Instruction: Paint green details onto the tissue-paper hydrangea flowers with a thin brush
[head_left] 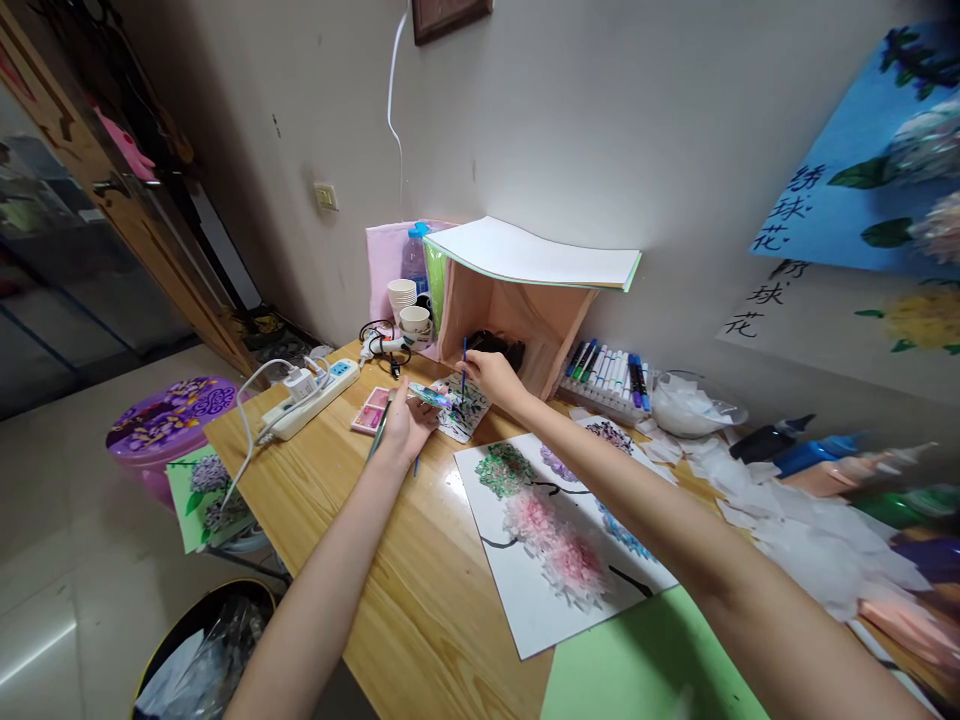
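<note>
My right hand (491,378) is closed around a slim blue paintbrush (464,358), held upright with its tip down by a paint-flecked white sheet (466,425). Between the fingers of my left hand (409,425) is a small paint-smeared palette (429,396), tilted beside the brush tip. A dark thin stick (381,425), its kind unclear, lies along the left palm. Under my right forearm rests a white paper picture (517,610) with tissue-paper flowers (574,565) in pink, green, purple and blue, and some black strokes.
A power strip (311,400) with cables and a pink paint box (371,410) are at left. Paper cups (402,296) stand beside a peach box (555,330). Markers (611,370), a tissue-filled bowl (694,405), loose tissue pieces (780,530) and paint bottles (817,455) line the right.
</note>
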